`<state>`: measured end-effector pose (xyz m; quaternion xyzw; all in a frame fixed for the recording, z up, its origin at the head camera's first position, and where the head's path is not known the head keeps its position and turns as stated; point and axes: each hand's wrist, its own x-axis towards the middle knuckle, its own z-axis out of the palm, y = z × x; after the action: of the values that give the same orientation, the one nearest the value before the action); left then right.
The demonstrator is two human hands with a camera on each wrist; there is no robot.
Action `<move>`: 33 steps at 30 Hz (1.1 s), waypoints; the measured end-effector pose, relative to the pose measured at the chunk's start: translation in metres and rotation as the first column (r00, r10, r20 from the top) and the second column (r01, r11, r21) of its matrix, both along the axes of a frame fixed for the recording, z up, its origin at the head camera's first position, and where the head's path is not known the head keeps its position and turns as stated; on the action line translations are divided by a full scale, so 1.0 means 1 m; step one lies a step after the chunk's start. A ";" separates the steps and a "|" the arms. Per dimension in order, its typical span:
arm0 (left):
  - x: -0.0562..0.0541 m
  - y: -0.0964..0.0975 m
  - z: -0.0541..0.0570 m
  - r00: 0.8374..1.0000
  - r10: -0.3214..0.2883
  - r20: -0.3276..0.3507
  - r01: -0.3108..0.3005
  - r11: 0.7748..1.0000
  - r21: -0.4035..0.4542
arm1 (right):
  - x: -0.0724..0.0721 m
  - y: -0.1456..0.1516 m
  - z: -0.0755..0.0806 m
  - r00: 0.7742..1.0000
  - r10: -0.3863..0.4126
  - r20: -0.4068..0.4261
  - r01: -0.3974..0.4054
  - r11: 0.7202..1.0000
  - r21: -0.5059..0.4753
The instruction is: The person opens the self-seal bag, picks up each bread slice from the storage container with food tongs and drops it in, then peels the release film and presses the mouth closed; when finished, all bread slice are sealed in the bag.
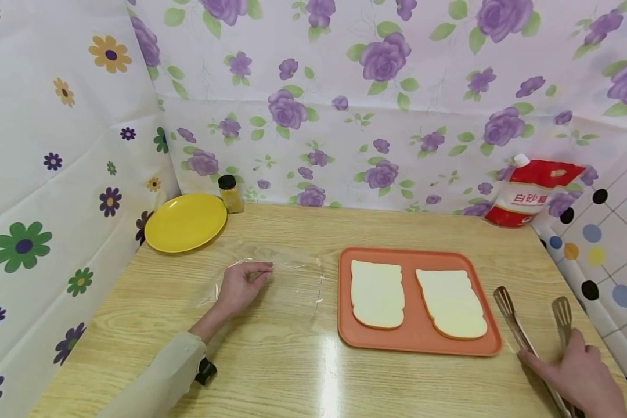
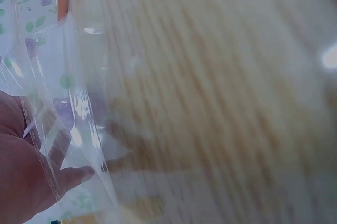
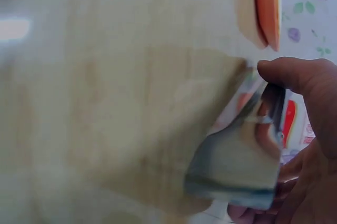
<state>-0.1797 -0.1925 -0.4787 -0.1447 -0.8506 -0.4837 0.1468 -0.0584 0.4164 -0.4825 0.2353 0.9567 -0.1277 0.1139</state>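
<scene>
Clear, creased plastic (image 1: 295, 281) lies well left of metal tongs (image 1: 524, 335), 2 slotted ends spread.

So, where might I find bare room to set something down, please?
Bare table: behind the orange tray, between jar and red bag; in front, between left sleeve and tray. Crowded: right of the tray, where the right hand holds tongs, plus clear film by the left hand.

Now, over at the back right, a red-and-white pouch (image 1: 530, 184) is picked out, and across its white band large red Chinese characters (image 1: 530, 198) are displayed: 白 and 砂 can be read, the third is blurred. Just beneath, a line of tiny lettering (image 1: 526, 204) is printed, too small to be read. From the right wrist, only blurred red marks are caught.
</scene>
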 end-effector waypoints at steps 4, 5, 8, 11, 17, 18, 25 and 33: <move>-0.001 0.000 -0.002 1.000 -0.006 -0.001 0.006 1.000 0.006 | 0.002 0.007 -0.005 0.999 0.032 -0.025 -0.032 0.999 -0.010; -0.001 0.000 -0.002 1.000 -0.009 -0.002 0.009 1.000 0.006 | 0.002 0.008 -0.006 0.999 0.038 -0.035 -0.038 0.999 -0.009; -0.001 0.000 -0.003 1.000 -0.014 -0.006 0.014 1.000 0.005 | 0.003 0.009 -0.006 0.996 0.046 -0.076 -0.046 0.999 0.000; -0.002 0.000 -0.003 1.000 -0.016 -0.008 0.016 1.000 0.001 | 0.003 0.008 -0.004 0.991 0.047 -0.128 -0.045 0.999 0.018; -0.002 0.000 -0.003 1.000 -0.014 -0.014 0.014 1.000 0.001 | 0.004 -0.005 0.009 0.973 0.109 -0.202 -0.107 0.994 0.025; -0.002 0.000 -0.003 1.000 -0.014 -0.016 0.014 1.000 0.002 | 0.004 -0.009 0.012 0.973 0.119 -0.200 -0.117 0.993 0.022; 0.000 0.001 -0.002 1.000 -0.013 -0.006 0.013 1.000 0.016 | 0.013 -0.050 0.032 0.966 0.200 -0.163 -0.206 0.978 -0.022; 0.000 0.001 -0.002 1.000 -0.021 -0.008 0.021 1.000 0.023 | 0.032 -0.090 0.032 0.951 0.263 -0.160 -0.273 0.961 -0.043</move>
<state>-0.1796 -0.1915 -0.4805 -0.1536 -0.8429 -0.4944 0.1465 -0.0259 0.3260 -0.4502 0.0888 0.9811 -0.1596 0.0641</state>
